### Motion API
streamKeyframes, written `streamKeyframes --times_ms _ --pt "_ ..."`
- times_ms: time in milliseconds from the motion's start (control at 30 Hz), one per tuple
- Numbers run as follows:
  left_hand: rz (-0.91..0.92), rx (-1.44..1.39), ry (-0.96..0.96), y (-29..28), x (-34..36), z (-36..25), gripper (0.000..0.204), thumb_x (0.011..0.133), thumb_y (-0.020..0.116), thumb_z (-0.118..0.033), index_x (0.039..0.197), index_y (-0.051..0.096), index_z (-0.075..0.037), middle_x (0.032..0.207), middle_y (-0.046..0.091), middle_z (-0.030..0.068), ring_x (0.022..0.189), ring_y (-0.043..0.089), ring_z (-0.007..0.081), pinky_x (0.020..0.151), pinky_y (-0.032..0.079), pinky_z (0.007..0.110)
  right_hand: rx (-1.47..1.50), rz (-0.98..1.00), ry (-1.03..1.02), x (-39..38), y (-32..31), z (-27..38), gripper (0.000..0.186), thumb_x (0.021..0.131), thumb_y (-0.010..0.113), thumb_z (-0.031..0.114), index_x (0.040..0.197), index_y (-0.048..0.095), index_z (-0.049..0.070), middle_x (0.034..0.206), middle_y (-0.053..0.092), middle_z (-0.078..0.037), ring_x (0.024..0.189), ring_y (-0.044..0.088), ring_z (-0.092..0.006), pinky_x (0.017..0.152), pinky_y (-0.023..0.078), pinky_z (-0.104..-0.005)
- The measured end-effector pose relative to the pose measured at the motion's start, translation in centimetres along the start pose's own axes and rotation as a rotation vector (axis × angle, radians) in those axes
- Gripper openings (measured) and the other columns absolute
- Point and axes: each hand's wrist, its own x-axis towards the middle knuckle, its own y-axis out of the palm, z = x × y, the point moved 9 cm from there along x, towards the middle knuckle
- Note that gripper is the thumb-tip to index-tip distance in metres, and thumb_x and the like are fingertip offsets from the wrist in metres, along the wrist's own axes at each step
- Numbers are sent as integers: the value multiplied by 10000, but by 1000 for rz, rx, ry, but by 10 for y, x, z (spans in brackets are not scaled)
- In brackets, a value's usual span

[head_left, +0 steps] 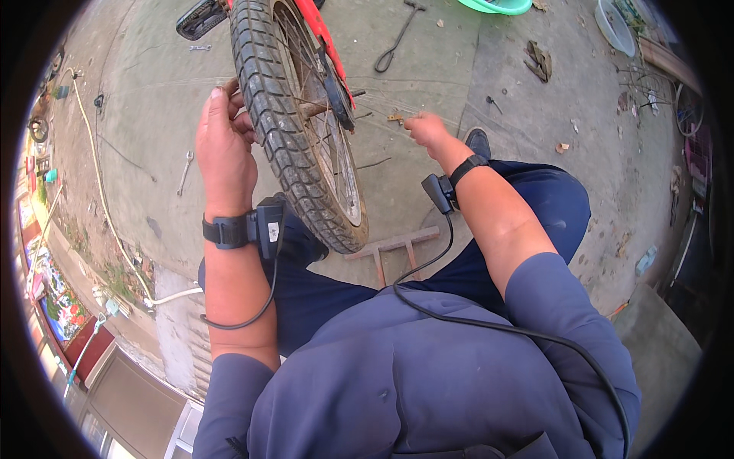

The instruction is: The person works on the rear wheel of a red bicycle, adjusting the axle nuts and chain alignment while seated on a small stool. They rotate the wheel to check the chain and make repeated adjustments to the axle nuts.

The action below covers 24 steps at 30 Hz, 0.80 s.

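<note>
A bicycle's knobby tyre (269,115) stands raised in front of me, on a spoked wheel beside red frame parts (325,42) and a rusty axle area (315,109). My left hand (228,145) is at the tyre's left side, fingers curled round something brownish, partly hidden, that I cannot make out. Right of the wheel, my right hand (433,136) has closed fingers at a small yellowish metal piece (394,118), which looks like a small tool. A black pedal (199,21) shows at top left.
Wrenches (186,172) and a looped metal tool (388,53) lie on concrete (153,115). A metal stand (405,243) sits between my legs. Green (495,4) and clear basins (612,27) are at upper right; a pale hose (107,206) runs along the left.
</note>
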Motion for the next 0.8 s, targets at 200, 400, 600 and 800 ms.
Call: streamKeyframes --times_ms 200,400,600,800 --pt "28 8 25 1 2 -2 494 1079 439 -357 1308 538 69 1051 678 98 680 591 83 571 450 232 -256 10 -118 -8 4 32 469 840 723 347 1126 705 -24 998 711 -171 881 669 -264 765 532 -371" --pt "300 -143 31 29 -25 -4 600 1073 394 -480 1324 542 45 1085 673 68 843 601 93 708 468 237 178 224 -283 -56 14 135 461 928 681 354 1251 670 24 1139 706 -121 1009 667 -202 820 532 -342" --pt "490 154 152 49 -52 -14 826 965 450 -684 1364 491 38 1258 620 161 1097 645 239 935 488 383 -40 247 -471 -94 30 176 356 932 684 256 1211 700 35 1054 738 -98 961 690 -201 826 539 -330" --pt "546 122 116 67 -62 -18 799 953 516 -634 1380 454 38 1313 562 177 989 650 188 907 499 359 -271 38 -648 -96 33 177 313 908 701 261 1167 723 85 1053 740 -158 975 708 -298 863 540 -382"
